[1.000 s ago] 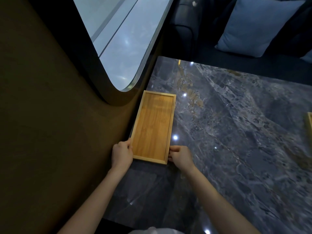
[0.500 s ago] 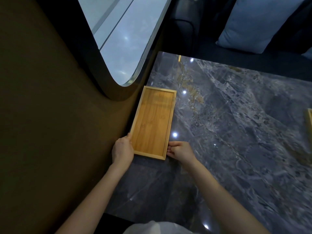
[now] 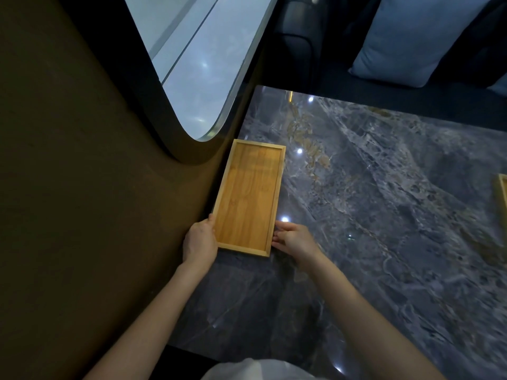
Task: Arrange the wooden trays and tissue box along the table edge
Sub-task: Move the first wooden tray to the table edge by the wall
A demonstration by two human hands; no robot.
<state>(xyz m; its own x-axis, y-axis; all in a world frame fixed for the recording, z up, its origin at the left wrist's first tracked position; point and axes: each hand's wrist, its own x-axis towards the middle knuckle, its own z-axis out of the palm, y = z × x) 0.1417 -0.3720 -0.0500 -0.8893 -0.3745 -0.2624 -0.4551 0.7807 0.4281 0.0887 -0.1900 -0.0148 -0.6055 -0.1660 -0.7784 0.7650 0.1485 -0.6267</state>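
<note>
— Largest first?
— Brown wall [image 3: 82, 187] filling the left side, with a round-cornered window [image 3: 197, 58] cut into it. Then the table [image 3: 384, 215], dark grey marble with pale veins and small bright glints of reflected light, running from the wall out to the right edge of view.
— Beyond the far edge?
— Dark seat [image 3: 301, 37], with a pale blue cushion [image 3: 411, 39] leaning on it.
— And the task's own thing?
— Wooden tray [image 3: 248, 197], long and shallow, flat on the table, left long side just beside the wall, lying lengthwise along that edge. Nothing inside. Near short end toward the wearer.
— Any other tray?
— Only a sliver of a second wooden tray [image 3: 502, 198], cut off at the right border, well apart from the first. Too little showing to tell more.
— Left hand?
— Left hand [image 3: 199, 241] curled around the near left corner of the wooden tray, squeezed between rim and wall, thumb tip on top of the rim, fingers hidden below. Gripping that corner.
— Right hand?
— Right hand [image 3: 295, 239] at the near right corner, fingers stretched flat and together, tips pressed against the outer side of the rim. Touching, not wrapped around; unclenched.
— Smaller still?
— Bare forearms reaching in from the bottom, and a scrap of white cloth [image 3: 255, 370] at the lower edge.
</note>
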